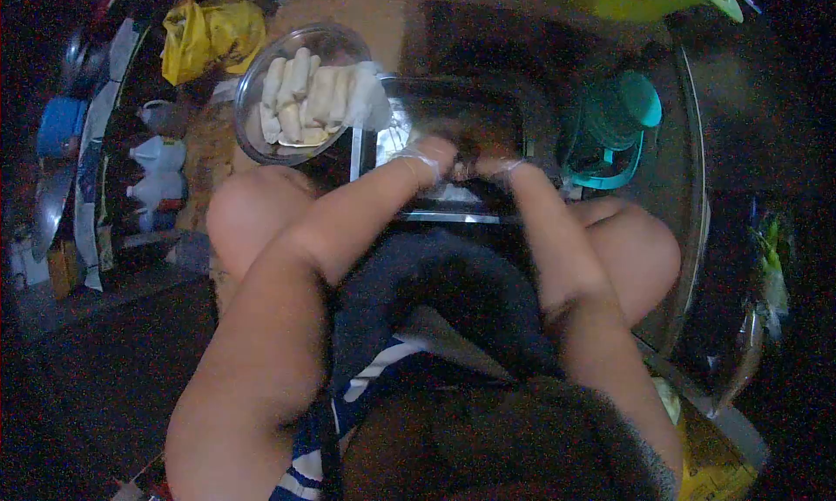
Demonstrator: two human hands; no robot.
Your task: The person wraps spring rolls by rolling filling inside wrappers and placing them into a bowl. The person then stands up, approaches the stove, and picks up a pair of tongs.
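Clear plastic gloves cover both hands, which meet over a dark rectangular tray [461, 216] with a shiny edge. My left hand [438, 155] reaches in from the left, its fingers blurred and dim. Close beside it is my right hand [496, 163], whose fingers lie in shadow. Whatever may be between them is too dark to make out. Pale, uncooked-looking spring rolls [305, 91] are piled in a round metal bowl [250, 126] just left of the tray. A whitish crumpled piece [369, 100] lies over the bowl's right side.
On the right stands a teal plastic container [640, 100] with a handle. A yellow plastic bag [209, 39] lies at the back left, and white jugs [158, 170] line the left side. Green stalks [770, 248] are at far right. My bent knees flank the tray.
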